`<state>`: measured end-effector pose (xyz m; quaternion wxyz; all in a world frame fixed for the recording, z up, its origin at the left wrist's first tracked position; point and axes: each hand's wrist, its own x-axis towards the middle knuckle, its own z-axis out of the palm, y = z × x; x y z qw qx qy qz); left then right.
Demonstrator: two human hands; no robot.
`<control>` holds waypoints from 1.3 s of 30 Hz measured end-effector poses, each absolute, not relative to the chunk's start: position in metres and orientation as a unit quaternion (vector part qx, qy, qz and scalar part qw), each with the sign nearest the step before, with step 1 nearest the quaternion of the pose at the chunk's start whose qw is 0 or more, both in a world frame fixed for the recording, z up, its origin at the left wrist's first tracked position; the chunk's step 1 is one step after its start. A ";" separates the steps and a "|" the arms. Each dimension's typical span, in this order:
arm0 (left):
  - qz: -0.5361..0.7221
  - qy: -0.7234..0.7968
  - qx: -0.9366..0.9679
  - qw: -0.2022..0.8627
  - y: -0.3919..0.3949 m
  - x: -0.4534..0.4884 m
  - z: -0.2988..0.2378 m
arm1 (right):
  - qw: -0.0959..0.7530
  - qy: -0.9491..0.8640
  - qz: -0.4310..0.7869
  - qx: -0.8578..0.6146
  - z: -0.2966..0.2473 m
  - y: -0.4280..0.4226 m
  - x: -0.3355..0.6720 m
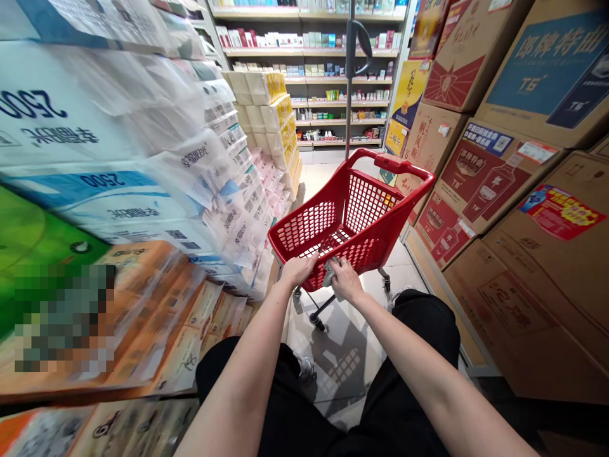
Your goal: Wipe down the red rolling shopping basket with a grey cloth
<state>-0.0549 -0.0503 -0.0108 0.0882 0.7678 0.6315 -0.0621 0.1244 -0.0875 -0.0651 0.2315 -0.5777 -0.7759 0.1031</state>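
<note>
A red plastic shopping cart [328, 212] with perforated basket walls stands on wheels between my knees and the far shelves. My left hand [299, 269] is closed over the near rim of its basket. Beside it, my right hand [346, 279] is shut on a greyish cleaning cloth [329, 273], pressed against the basket's near wall. The cart's red push handle [404, 166] is at the far right side, away from both hands. Nothing seems to lie inside the basket.
Tall stacks of packaged tissue paper [157, 146] crowd the left side. Cardboard liquor cartons [495, 178] are piled along the right. Shelves of small boxed goods [309, 51] close off the aisle ahead. A grey pole [349, 95] rises behind the cart. Pale floor tiles [404, 270] lie beneath.
</note>
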 end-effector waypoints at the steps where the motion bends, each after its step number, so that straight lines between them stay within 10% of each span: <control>1: -0.070 0.628 0.770 0.085 -0.050 -0.055 -0.011 | 0.224 -0.782 0.101 -0.573 -0.064 -0.086 0.123; 39: -0.056 0.646 0.755 0.098 -0.061 -0.056 -0.013 | 0.240 -0.736 0.057 -0.630 -0.093 -0.090 0.159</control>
